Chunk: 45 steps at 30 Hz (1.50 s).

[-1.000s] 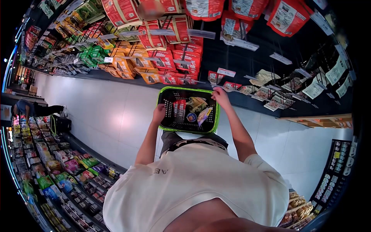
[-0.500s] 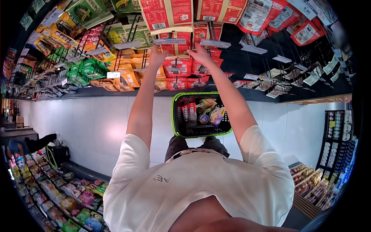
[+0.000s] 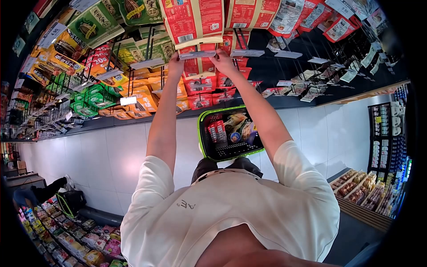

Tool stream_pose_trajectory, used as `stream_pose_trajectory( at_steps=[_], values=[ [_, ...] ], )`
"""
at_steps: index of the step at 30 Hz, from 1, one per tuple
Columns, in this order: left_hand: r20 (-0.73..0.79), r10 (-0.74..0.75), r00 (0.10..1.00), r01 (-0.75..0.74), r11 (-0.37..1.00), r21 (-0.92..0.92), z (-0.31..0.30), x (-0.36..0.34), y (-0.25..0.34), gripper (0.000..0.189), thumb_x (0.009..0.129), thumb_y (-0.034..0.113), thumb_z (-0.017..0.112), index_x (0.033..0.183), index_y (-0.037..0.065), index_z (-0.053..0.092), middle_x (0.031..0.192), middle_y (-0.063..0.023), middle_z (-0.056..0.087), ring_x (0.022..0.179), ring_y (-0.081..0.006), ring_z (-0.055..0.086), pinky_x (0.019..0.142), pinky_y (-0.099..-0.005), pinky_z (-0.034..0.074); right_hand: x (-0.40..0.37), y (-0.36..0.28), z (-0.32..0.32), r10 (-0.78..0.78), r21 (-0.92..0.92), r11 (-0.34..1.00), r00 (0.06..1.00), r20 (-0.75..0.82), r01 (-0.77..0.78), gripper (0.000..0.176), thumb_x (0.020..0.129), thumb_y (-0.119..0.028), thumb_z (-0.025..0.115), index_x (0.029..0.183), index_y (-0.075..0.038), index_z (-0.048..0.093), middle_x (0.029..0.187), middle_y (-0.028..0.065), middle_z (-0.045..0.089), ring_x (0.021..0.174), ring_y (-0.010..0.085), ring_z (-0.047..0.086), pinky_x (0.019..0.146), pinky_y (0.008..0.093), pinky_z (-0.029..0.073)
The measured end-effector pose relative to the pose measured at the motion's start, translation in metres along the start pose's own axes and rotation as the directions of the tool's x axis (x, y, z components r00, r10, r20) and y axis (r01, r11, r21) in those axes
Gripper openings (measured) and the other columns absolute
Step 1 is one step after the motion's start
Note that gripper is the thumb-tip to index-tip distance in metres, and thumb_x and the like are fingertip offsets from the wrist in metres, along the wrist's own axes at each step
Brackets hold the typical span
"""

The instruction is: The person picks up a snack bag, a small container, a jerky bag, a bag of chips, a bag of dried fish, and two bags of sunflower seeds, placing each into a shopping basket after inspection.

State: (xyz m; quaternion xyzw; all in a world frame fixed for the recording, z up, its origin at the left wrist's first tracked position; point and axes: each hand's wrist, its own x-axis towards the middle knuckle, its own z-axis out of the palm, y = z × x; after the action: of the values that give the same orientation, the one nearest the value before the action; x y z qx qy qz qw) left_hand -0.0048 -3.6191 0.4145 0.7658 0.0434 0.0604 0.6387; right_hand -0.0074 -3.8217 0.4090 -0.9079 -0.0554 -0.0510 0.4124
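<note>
Red snack bags with cream bands hang on hooks at the top middle; the big front one (image 3: pixel 193 22) shows its printed back. Under it, a red snack bag (image 3: pixel 195 69) lies between my hands, partly covered by a price-tag holder (image 3: pixel 196 54). My left hand (image 3: pixel 175 66) is closed at its left edge and my right hand (image 3: pixel 223 62) pinches its right edge; some fingertips are hidden. Below, more red bags (image 3: pixel 201 84) hang beside orange bags (image 3: pixel 141 99). A black shopping basket with a green rim (image 3: pixel 200 140) stands at my feet, holding red packs (image 3: pixel 217 131) and a blue-lidded tub (image 3: pixel 235 137).
Metal hooks with tag holders (image 3: pixel 288 54) jut out on both sides. Green bags (image 3: pixel 95 24) hang at upper left. Behind me are shelves of packets (image 3: pixel 84 236), a person (image 3: pixel 26 196) by a black bag (image 3: pixel 71 201), and wooden bins (image 3: pixel 358 191) at right.
Both hands have moved in and closed at the sides of the red snack bag; before, their fingers were spread. The view has turned slightly, shifting the shelves and floor.
</note>
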Motion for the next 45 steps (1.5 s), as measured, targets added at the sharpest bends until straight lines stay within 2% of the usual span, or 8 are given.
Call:
stream_pose_trajectory(
  at_steps=[3, 10, 19, 22, 27, 33, 37, 45],
  values=[
    [0.000, 0.140, 0.990, -0.140, 0.990, 0.014, -0.005, 0.006, -0.025, 0.021, 0.081, 0.016, 0.050, 0.092, -0.002, 0.052, 0.084, -0.0087, 0.056, 0.076, -0.0160, 0.051, 0.068, -0.0262, 0.039, -0.016, -0.008, -0.002, -0.185, 0.177, 0.963, 0.977, -0.106, 0.201, 0.026, 0.079, -0.026, 0.052, 0.088, -0.002, 0.046, 0.085, 0.0147, 0.053, 0.082, 0.0292, 0.053, 0.071, 0.0342, 0.042],
    [0.059, 0.017, 0.998, -0.008, 0.990, -0.141, -0.018, -0.054, 0.009, 0.026, 0.083, 0.023, 0.051, 0.068, 0.002, 0.048, 0.057, 0.0027, 0.039, 0.050, -0.0063, 0.031, 0.046, -0.0230, 0.027, -0.060, -0.018, -0.010, -0.061, 0.416, 0.907, 0.998, -0.034, 0.070, 0.020, 0.080, -0.017, 0.051, 0.077, 0.001, 0.040, 0.070, 0.0116, 0.042, 0.065, 0.0228, 0.043, 0.063, 0.0295, 0.036],
    [0.130, -0.261, 0.956, 0.291, 0.814, -0.502, -0.017, -0.152, 0.064, 0.020, 0.082, 0.027, 0.052, 0.083, 0.007, 0.052, 0.070, 0.0019, 0.053, 0.061, -0.0054, 0.050, 0.052, -0.0204, 0.039, -0.131, -0.047, -0.049, -0.005, 0.645, 0.764, 0.999, 0.038, -0.021, 0.013, 0.080, -0.013, 0.048, 0.074, -0.003, 0.043, 0.068, 0.0008, 0.039, 0.066, 0.0091, 0.038, 0.064, 0.0210, 0.032],
    [0.166, -0.289, 0.943, 0.333, 0.802, -0.496, -0.016, -0.181, 0.074, 0.024, 0.083, 0.027, 0.051, 0.093, 0.006, 0.052, 0.080, -0.0005, 0.058, 0.068, -0.0077, 0.055, 0.058, -0.0206, 0.043, -0.151, -0.047, -0.062, 0.073, 0.815, 0.530, 0.970, 0.230, -0.233, 0.011, 0.078, -0.015, 0.050, 0.074, -0.004, 0.047, 0.072, -0.0005, 0.047, 0.069, 0.0069, 0.042, 0.063, 0.0211, 0.035],
    [0.205, -0.274, 0.939, 0.342, 0.713, -0.612, 0.001, -0.229, 0.075, 0.026, 0.083, 0.025, 0.050, 0.096, 0.002, 0.052, 0.086, -0.0054, 0.059, 0.073, -0.0110, 0.057, 0.064, -0.0260, 0.046, -0.201, -0.041, -0.092, 0.095, 0.818, 0.390, 0.902, 0.422, -0.423, 0.009, 0.077, -0.015, 0.053, 0.078, -0.006, 0.053, 0.077, -0.0020, 0.051, 0.071, 0.0058, 0.044, 0.064, 0.0198, 0.033],
    [0.262, -0.329, 0.907, 0.416, 0.618, -0.667, 0.022, -0.253, 0.092, 0.028, 0.085, 0.021, 0.045, 0.103, 0.000, 0.048, 0.095, -0.0118, 0.057, 0.081, -0.0179, 0.058, 0.070, -0.0316, 0.047, -0.226, -0.036, -0.124, 0.121, 0.771, 0.501, 0.914, 0.388, -0.394, 0.018, 0.081, -0.024, 0.054, 0.086, -0.006, 0.053, 0.082, -0.0010, 0.051, 0.073, 0.0059, 0.046, 0.066, 0.0201, 0.037],
    [0.201, -0.407, 0.891, 0.426, 0.595, -0.682, 0.030, -0.252, 0.100, 0.029, 0.085, 0.023, 0.046, 0.104, 0.001, 0.046, 0.097, -0.0124, 0.056, 0.085, -0.0198, 0.057, 0.072, -0.0345, 0.048, -0.247, -0.039, -0.150, 0.128, 0.777, 0.423, 0.880, 0.458, -0.466, 0.049, 0.076, -0.036, 0.059, 0.110, -0.004, 0.042, 0.101, 0.0049, 0.051, 0.095, 0.0112, 0.049, 0.078, 0.0237, 0.041],
    [0.190, -0.460, 0.867, 0.451, 0.564, -0.692, 0.053, -0.254, 0.111, 0.031, 0.084, 0.020, 0.048, 0.108, 0.001, 0.043, 0.100, -0.0128, 0.054, 0.089, -0.0214, 0.056, 0.073, -0.0371, 0.050, -0.264, -0.025, -0.172, 0.042, 0.723, 0.589, 0.907, 0.418, -0.360, 0.053, 0.079, -0.034, 0.055, 0.117, 0.000, 0.039, 0.107, 0.0085, 0.051, 0.096, 0.0110, 0.050, 0.079, 0.0235, 0.042]
  ],
)
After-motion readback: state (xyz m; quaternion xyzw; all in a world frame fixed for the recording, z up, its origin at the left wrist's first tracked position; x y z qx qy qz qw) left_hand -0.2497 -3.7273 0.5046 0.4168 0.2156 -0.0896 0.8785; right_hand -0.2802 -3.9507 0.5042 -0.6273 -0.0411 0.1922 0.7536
